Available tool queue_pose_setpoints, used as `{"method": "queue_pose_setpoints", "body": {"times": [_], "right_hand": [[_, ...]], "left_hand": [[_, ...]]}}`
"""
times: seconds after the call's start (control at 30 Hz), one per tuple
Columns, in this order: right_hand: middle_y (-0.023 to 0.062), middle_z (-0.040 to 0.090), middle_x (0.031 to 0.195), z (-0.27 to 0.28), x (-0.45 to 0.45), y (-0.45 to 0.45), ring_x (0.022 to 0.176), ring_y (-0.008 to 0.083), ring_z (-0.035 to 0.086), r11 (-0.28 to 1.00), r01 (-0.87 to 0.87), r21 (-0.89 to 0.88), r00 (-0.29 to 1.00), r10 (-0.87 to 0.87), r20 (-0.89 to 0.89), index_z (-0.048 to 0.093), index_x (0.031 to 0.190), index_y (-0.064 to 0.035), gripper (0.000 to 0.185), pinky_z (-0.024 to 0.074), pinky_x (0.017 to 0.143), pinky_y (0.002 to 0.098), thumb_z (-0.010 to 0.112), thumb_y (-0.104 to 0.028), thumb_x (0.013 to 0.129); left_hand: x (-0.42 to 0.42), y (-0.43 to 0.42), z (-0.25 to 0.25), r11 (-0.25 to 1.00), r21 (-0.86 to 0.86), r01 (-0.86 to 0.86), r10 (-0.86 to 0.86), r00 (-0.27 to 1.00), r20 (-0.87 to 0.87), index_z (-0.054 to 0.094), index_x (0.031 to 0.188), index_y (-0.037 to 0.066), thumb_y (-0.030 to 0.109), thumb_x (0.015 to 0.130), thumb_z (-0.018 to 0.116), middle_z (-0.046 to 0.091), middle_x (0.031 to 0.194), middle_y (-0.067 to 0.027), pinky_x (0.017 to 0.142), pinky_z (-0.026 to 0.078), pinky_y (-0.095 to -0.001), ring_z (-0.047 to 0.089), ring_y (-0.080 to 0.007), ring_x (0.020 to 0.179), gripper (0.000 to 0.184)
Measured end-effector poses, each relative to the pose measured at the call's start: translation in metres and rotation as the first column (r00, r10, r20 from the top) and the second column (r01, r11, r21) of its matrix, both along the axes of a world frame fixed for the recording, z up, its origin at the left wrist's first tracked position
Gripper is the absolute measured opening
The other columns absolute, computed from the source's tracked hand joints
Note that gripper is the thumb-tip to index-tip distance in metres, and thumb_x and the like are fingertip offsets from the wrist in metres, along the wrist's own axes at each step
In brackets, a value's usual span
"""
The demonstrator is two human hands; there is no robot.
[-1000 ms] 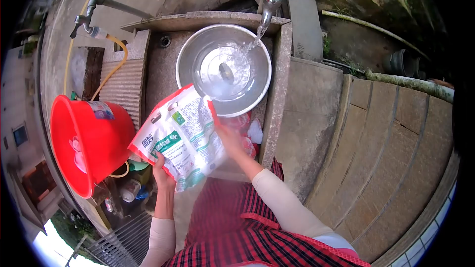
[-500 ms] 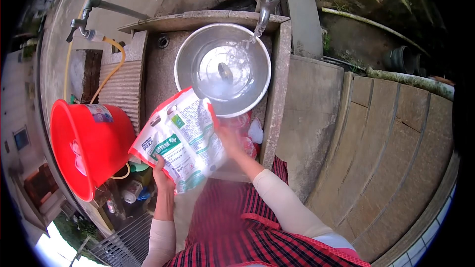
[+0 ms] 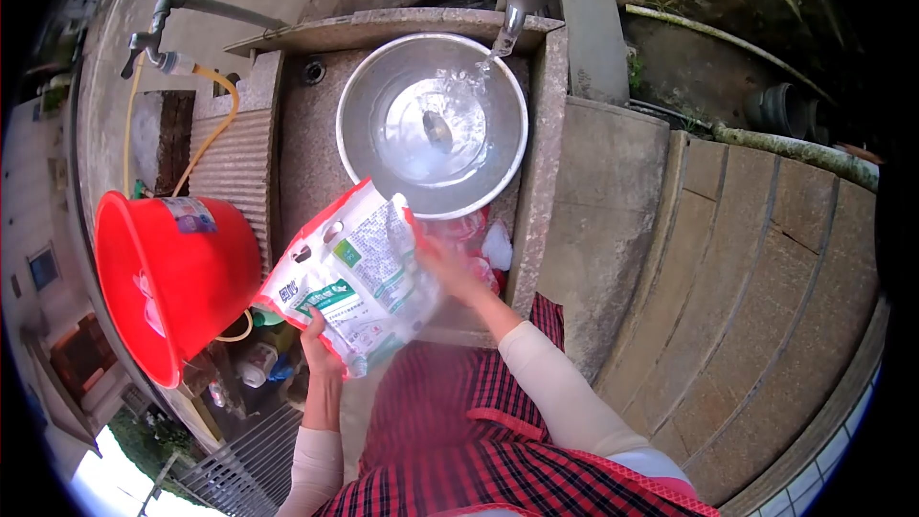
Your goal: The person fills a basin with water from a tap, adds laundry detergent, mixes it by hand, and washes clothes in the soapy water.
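Note:
A white, red and green printed bag (image 3: 354, 278) is held between my hands in front of the metal basin. My left hand (image 3: 322, 347) grips its lower left edge, with the thumb on the printed face. On the right, my right hand (image 3: 448, 268) is at the bag's side edge; its fingers are partly hidden and blurred. The round metal basin (image 3: 431, 124) holds clear water and sits in the stone sink (image 3: 311, 148). From the metal tap (image 3: 518, 10) water runs into the basin's upper right side.
At the left a red bucket (image 3: 206, 273) lies tilted beside a ridged washboard slab (image 3: 230, 158). A second tap (image 3: 146, 50) carries a yellow hose (image 3: 222, 129). Red and white items (image 3: 496, 247) lie in the sink below the basin. Stone steps (image 3: 747, 258) stand at the right.
The view has shifted slightly, so the basin and tap appear higher. The bag is tilted a little differently and sits slightly lower. Both hands still hold it.

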State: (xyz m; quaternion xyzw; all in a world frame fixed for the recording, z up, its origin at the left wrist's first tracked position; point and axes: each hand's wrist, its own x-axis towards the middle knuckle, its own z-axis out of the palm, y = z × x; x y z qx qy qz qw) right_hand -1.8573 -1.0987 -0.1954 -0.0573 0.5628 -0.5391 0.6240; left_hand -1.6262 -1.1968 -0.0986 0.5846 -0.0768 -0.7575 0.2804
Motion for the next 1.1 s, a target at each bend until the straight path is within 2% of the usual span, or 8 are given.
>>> {"method": "queue_pose_setpoints", "body": {"times": [0.1, 0.2, 0.37, 0.63, 0.73, 0.83, 0.93, 1.1], "right_hand": [[0.0032, 0.056, 0.113, 0.005, -0.021, -0.008, 0.103, 0.0119, 0.051, 0.976, -0.196, -0.096, 0.979, 0.19, -0.067, 0.056, 0.119, -0.0028, 0.045, 0.0402, 0.088, 0.0274, 0.065, -0.035, 0.088], [0.0066, 0.048, 0.133, 0.01, -0.029, -0.012, 0.119, 0.0167, 0.047, 0.944, -0.329, -0.032, 0.943, 0.33, 0.03, 0.044, 0.135, -0.0057, 0.053, 0.0397, 0.097, 0.0295, 0.058, -0.031, 0.091], [0.0058, 0.056, 0.12, -0.01, -0.014, -0.028, 0.111, 0.0125, 0.05, 0.963, 0.155, -0.219, 0.938, -0.074, 0.339, 0.053, 0.125, -0.0033, 0.049, 0.0396, 0.095, 0.0283, 0.067, -0.03, 0.087], [0.0031, 0.06, 0.111, 0.015, -0.024, -0.035, 0.1, 0.0126, 0.055, 0.966, 0.259, 0.01, 0.879, -0.24, 0.412, 0.059, 0.122, -0.0023, 0.044, 0.041, 0.089, 0.0281, 0.069, -0.024, 0.085], [0.0089, 0.054, 0.128, -0.026, -0.005, -0.033, 0.118, 0.0151, 0.049, 0.959, 0.283, 0.011, 0.787, -0.239, 0.569, 0.049, 0.129, 0.0052, 0.046, 0.0359, 0.1, 0.0288, 0.054, -0.022, 0.092], [0.0095, 0.055, 0.127, -0.016, -0.007, -0.035, 0.117, 0.0171, 0.05, 0.957, 0.287, -0.037, 0.872, -0.245, 0.424, 0.049, 0.13, 0.0034, 0.044, 0.0385, 0.099, 0.0309, 0.053, -0.02, 0.092], [0.0037, 0.061, 0.107, -0.007, -0.009, -0.036, 0.1, 0.0134, 0.055, 0.918, 0.394, 0.048, 0.769, -0.358, 0.53, 0.056, 0.123, -0.0016, 0.044, 0.0414, 0.089, 0.0282, 0.066, -0.019, 0.084], [0.0045, 0.061, 0.105, -0.026, -0.013, -0.038, 0.098, 0.015, 0.057, 0.916, 0.401, -0.008, 0.723, -0.31, 0.617, 0.056, 0.12, -0.0012, 0.038, 0.0426, 0.088, 0.0292, 0.063, -0.013, 0.084]], "left_hand": [[0.005, 0.008, 0.0, 0.998, -0.047, 0.035, -0.033, 0.998, 0.045, 0.042, 0.131, 0.001, 0.025, 0.095, 0.051, 0.055, 0.125, -0.0153, 0.099, 0.041, -0.0504, 0.054, -0.0348, 0.114, 0.044], [0.007, 0.005, -0.003, 0.999, -0.036, 0.04, -0.04, 0.999, -0.018, 0.043, 0.132, 0.002, 0.025, 0.095, 0.051, 0.055, 0.127, -0.0161, 0.1, 0.04, -0.0503, 0.054, -0.035, 0.115, 0.044], [0.005, 0.001, -0.004, 0.993, -0.075, 0.087, -0.088, 0.996, -0.004, 0.042, 0.133, 0.002, 0.027, 0.095, 0.052, 0.055, 0.128, -0.0161, 0.1, 0.039, -0.0506, 0.054, -0.0351, 0.115, 0.047], [-0.009, 0.0, 0.0, 0.995, -0.056, 0.083, -0.08, 0.995, 0.059, 0.044, 0.13, 0.001, 0.027, 0.095, 0.051, 0.057, 0.124, -0.0151, 0.098, 0.041, -0.0494, 0.056, -0.0339, 0.112, 0.044], [-0.007, 0.0, -0.002, 0.993, -0.064, 0.095, -0.092, 0.994, 0.058, 0.046, 0.129, 0.001, 0.027, 0.095, 0.052, 0.058, 0.123, -0.0147, 0.098, 0.042, -0.0481, 0.057, -0.0329, 0.11, 0.044], [-0.015, -0.002, 0.001, 0.991, -0.073, 0.109, -0.106, 0.993, 0.05, 0.046, 0.128, 0.0, 0.027, 0.095, 0.053, 0.058, 0.122, -0.0142, 0.097, 0.043, -0.0469, 0.058, -0.0319, 0.109, 0.043], [-0.019, -0.003, 0.004, 0.988, -0.09, 0.128, -0.124, 0.991, 0.05, 0.045, 0.129, 0.001, 0.025, 0.094, 0.054, 0.058, 0.122, -0.0136, 0.098, 0.043, -0.0467, 0.057, -0.0313, 0.11, 0.043], [-0.012, -0.007, -0.005, 0.988, -0.092, 0.127, -0.127, 0.992, 0.015, 0.043, 0.131, 0.002, 0.024, 0.095, 0.052, 0.056, 0.125, -0.0128, 0.1, 0.041, -0.0475, 0.056, -0.0318, 0.113, 0.043]]}}
